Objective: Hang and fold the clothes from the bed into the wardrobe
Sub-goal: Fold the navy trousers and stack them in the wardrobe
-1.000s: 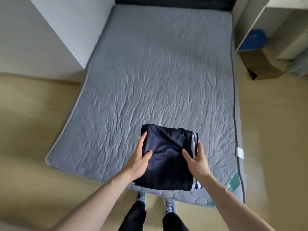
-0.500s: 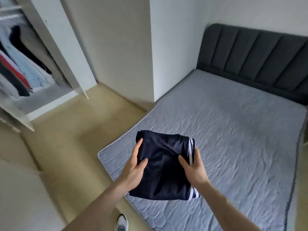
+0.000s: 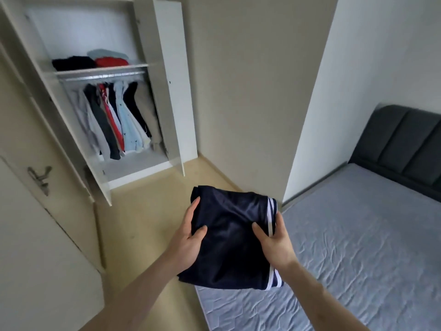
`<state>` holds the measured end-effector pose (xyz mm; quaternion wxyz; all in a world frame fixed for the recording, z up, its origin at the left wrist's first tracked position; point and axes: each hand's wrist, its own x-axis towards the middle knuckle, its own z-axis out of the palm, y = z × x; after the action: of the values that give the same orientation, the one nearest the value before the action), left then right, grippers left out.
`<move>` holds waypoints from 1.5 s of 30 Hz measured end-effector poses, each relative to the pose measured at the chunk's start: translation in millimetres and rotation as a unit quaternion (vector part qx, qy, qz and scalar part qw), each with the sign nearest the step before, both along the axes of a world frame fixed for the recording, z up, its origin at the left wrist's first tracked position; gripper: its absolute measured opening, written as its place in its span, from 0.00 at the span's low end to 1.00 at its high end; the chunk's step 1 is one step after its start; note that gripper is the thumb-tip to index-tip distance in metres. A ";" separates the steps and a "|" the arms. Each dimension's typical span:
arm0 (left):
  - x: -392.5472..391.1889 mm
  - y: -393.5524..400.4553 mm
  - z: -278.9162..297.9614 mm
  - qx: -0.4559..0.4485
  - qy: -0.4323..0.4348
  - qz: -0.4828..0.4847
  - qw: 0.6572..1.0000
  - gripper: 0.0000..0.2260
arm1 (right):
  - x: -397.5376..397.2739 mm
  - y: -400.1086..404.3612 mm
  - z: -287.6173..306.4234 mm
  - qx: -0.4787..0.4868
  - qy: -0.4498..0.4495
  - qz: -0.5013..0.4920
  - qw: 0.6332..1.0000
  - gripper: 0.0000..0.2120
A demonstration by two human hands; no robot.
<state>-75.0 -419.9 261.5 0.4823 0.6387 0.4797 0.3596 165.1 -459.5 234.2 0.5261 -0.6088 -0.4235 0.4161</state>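
A folded navy garment (image 3: 231, 237) with white side stripes is held in the air between both hands, over the bed's near corner. My left hand (image 3: 187, 240) grips its left edge, thumb on top. My right hand (image 3: 274, 244) grips the striped right edge, thumb on top as well. The white wardrobe (image 3: 167, 75) stands open at the upper left. Its shelf (image 3: 100, 69) carries folded black, red and pale blue stacks. Below, several garments (image 3: 114, 120) hang from the rail. The grey bed (image 3: 358, 235) lies at the right with no clothes on it.
A beige door with a metal handle (image 3: 39, 177) is at the left. The open wardrobe doors (image 3: 176, 103) jut into the room. Tan floor (image 3: 148, 211) runs between me and the wardrobe. A white wall corner (image 3: 310, 115) stands beside the bed's dark headboard (image 3: 405, 144).
The garment was lifted off the bed in both hands. My view has swung left from the bed toward the open wardrobe, which now shows in full.
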 end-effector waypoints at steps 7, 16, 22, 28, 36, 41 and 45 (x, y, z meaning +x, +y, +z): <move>-78.0 93.5 35.8 0.017 0.000 0.033 0.999 0.29 | -77.3 115.1 30.9 0.034 0.021 0.042 0.998 0.21; -137.8 229.8 67.3 0.039 0.013 0.092 0.995 0.29 | -137.5 277.1 66.9 0.068 0.018 0.102 0.992 0.21; -158.2 327.4 89.5 0.074 0.022 0.134 0.988 0.30 | -160.2 397.4 84.1 0.083 -0.011 0.126 0.988 0.20; -192.4 414.3 113.5 0.106 0.001 0.185 0.977 0.32 | -193.7 505.3 123.6 0.105 -0.013 0.172 0.979 0.21; -245.0 530.2 153.1 0.134 -0.034 0.196 0.971 0.31 | -249.9 636.7 159.2 0.133 -0.006 0.197 0.971 0.23; -293.4 619.4 173.0 0.152 -0.049 0.197 0.967 0.31 | -298.3 726.6 176.4 0.143 0.013 0.209 0.967 0.22; -337.0 689.8 185.1 0.154 -0.046 0.201 0.966 0.32 | -339.5 793.1 194.4 0.153 0.018 0.214 0.965 0.21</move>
<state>-412.0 269.9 446.6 0.3176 0.5789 0.5142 0.5474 -174.4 333.6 428.7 0.5192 -0.4086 -0.5932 0.4600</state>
